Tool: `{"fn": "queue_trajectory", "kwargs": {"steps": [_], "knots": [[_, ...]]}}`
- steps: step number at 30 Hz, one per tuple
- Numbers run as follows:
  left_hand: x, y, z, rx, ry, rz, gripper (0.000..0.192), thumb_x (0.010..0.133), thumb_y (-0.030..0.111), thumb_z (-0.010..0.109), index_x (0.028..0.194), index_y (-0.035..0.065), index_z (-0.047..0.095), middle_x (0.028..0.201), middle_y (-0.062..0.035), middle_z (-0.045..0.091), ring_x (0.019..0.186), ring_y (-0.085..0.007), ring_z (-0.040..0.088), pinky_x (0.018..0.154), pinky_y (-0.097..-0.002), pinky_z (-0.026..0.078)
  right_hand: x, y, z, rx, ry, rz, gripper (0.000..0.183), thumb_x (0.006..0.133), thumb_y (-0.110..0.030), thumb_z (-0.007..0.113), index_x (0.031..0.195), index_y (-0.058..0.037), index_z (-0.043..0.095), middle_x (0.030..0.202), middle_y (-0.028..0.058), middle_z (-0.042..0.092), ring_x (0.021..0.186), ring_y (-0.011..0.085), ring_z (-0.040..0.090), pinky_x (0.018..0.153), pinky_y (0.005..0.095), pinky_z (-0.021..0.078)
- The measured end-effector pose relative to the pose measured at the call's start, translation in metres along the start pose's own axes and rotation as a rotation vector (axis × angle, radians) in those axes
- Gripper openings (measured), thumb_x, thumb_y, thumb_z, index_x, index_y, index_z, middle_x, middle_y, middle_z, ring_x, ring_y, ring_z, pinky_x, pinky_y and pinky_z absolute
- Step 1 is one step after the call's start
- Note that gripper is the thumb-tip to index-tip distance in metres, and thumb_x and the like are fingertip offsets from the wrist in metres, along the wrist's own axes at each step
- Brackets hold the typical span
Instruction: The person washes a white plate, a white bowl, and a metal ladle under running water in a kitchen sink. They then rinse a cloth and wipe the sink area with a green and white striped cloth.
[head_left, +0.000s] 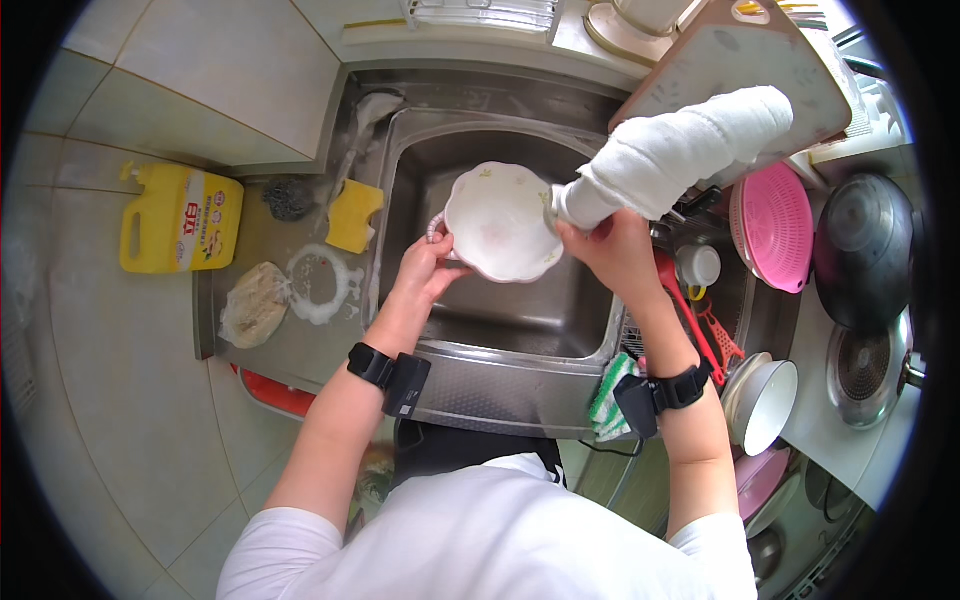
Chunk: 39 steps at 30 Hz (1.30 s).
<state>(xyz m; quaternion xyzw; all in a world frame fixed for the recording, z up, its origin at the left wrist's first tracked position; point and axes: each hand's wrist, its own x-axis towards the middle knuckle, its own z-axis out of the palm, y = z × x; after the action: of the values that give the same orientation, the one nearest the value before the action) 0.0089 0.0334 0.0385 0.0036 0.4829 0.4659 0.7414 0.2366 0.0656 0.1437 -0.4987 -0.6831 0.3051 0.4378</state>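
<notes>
A white scalloped bowl (499, 225) with small green leaf prints and a pink-striped side handle is tilted over the stainless steel sink basin (517, 319). My left hand (431, 274) holds it at the lower left, thumb near the handle. At its right edge is my right hand (619, 251), whose thumb presses by the rim while the other fingers are partly hidden. A thick tube wrapped in white cloth (682, 150), apparently a faucet, slants over the basin from the upper right. Its lower end comes right beside the bowl, above my right hand. No running water is discernible.
Left of the basin lie a yellow sponge (354, 216), a steel scouring pad (289, 199), a foam ring (322, 285), a bagged item (256, 306) and a yellow detergent jug (187, 217). Rightward are a pink colander (776, 225), a black wok (862, 251) and stacked bowls (769, 409).
</notes>
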Motion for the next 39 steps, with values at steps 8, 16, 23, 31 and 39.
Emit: {"fn": "queue_trajectory", "kwargs": {"steps": [8,16,23,31,39], "knots": [[-0.002,-0.002,-0.006,0.028,-0.05,0.034,0.029,0.086,0.003,0.047,0.115,0.0056,0.047,0.115,-0.0123,0.05,0.107,-0.0288,0.049,0.087,-0.0605,0.038,-0.002,0.003,0.0,0.073,-0.142,0.164,0.044,0.071,-0.011,0.07,0.11,0.0008,0.053,0.09,0.0024,0.057,0.076,0.0086,0.053,0.065,0.0215,0.0434],[-0.015,0.014,-0.02,0.099,-0.104,0.142,0.013,0.083,0.0,0.053,0.079,0.0105,0.048,0.096,-0.0063,0.055,0.097,-0.0237,0.054,0.084,-0.0531,0.045,-0.061,0.133,0.05,-0.149,0.058,0.215,0.044,0.08,-0.021,0.062,0.115,0.0025,0.047,0.084,0.0104,0.059,0.081,0.0187,0.059,0.074,0.0301,0.0476],[0.002,0.001,-0.037,-0.034,-0.114,-0.087,0.011,0.087,0.003,0.046,0.079,0.0097,0.045,0.098,-0.0103,0.055,0.098,-0.027,0.054,0.089,-0.0582,0.039,-0.065,0.123,0.008,0.444,-0.08,0.775,0.025,0.088,-0.01,0.047,0.108,0.0037,0.049,0.074,0.0052,0.056,0.057,0.0094,0.053,0.049,0.0213,0.0458],[0.044,-0.056,-0.01,-0.021,-0.056,-0.326,0.038,0.084,-0.004,0.043,0.121,0.0015,0.04,0.118,-0.0165,0.047,0.109,-0.0272,0.048,0.096,-0.0462,0.038,-0.073,0.052,-0.031,0.201,0.026,0.655,0.021,0.088,-0.006,0.049,0.107,0.0034,0.047,0.077,0.0046,0.054,0.06,0.0085,0.054,0.052,0.0207,0.0468],[0.037,0.004,0.042,0.107,-0.131,0.294,0.051,0.073,-0.009,0.045,0.123,0.003,0.041,0.11,-0.0087,0.05,0.097,-0.0197,0.05,0.084,-0.0335,0.044,-0.095,0.099,-0.001,0.325,0.242,0.639,0.015,0.089,0.0,0.042,0.104,0.0018,0.041,0.084,0.0092,0.055,0.07,0.0137,0.059,0.06,0.0239,0.0518]]}}
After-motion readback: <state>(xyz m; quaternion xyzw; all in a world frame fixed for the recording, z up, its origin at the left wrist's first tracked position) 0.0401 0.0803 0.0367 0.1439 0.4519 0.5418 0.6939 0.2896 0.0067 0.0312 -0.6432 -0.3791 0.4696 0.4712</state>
